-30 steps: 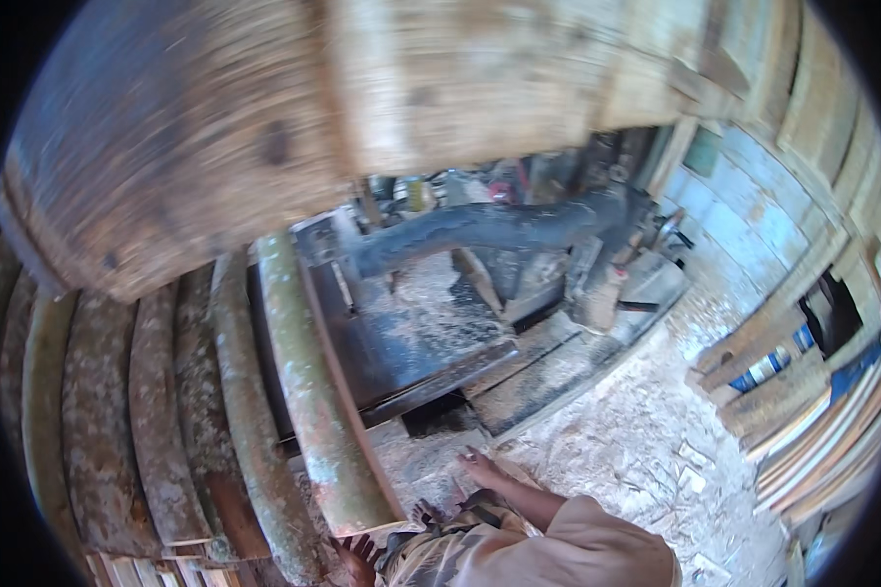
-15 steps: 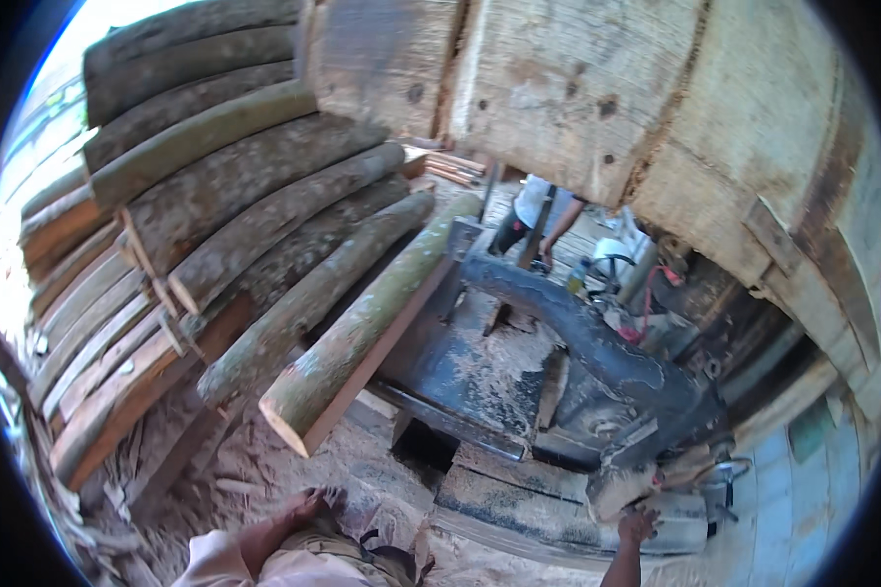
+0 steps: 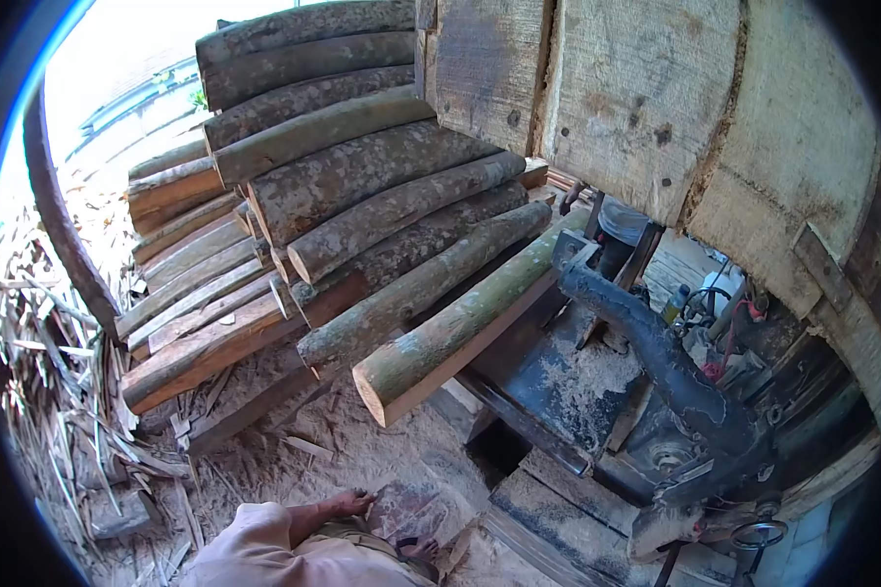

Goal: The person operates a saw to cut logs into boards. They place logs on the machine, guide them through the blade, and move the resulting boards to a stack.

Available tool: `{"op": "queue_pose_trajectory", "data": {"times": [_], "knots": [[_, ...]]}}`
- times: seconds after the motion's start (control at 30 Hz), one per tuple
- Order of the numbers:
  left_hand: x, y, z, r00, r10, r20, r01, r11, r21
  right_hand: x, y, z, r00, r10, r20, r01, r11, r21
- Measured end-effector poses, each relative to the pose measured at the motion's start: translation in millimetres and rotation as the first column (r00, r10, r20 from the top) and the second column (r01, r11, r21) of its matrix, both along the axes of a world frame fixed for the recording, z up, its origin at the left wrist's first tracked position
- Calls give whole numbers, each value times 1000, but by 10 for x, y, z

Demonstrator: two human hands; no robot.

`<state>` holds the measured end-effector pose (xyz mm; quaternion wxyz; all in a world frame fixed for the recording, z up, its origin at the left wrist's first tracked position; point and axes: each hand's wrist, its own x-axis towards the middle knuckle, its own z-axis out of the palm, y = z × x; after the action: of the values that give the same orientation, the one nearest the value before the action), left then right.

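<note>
Left hand (image 3: pixel 347 505) low at the frame's bottom edge, fingers spread loosely, gripping nothing, resting beside a flat reddish stone (image 3: pixel 404 511) on the sawdust floor (image 3: pixel 362 450). Right hand out of view. Nearest log (image 3: pixel 460 333) lying half-squared, cut end forward, against the log stack (image 3: pixel 323 196), beside the dark saw machine (image 3: pixel 671 377). Judging by this, nothing yet lifted; log moving still ahead.

Left hand (image 3: pixel 347 505): low at the lower edge, fingers spread, palm down. Sleeved forearm bent inward. Right hand: not visible.
</note>
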<state>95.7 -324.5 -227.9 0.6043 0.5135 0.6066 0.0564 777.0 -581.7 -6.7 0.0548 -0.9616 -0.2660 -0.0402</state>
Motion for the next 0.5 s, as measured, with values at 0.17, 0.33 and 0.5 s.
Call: {"op": "queue_pose_trajectory", "data": {"times": [0.17,0.33,0.5], "knots": [[647,418,1055,920,-273,-281,238,959,-153,-515,-408,-34,971,-143,-193,152,988,33],[781,491,1378,999,-2,33,5,996,-89,-1010,-544,-943,663,7,-749,649,494,579],[502,260,1087,982,106,157,-76,979,-187,-2076,-131,-921,786,-163,-596,537,658,528]]}}
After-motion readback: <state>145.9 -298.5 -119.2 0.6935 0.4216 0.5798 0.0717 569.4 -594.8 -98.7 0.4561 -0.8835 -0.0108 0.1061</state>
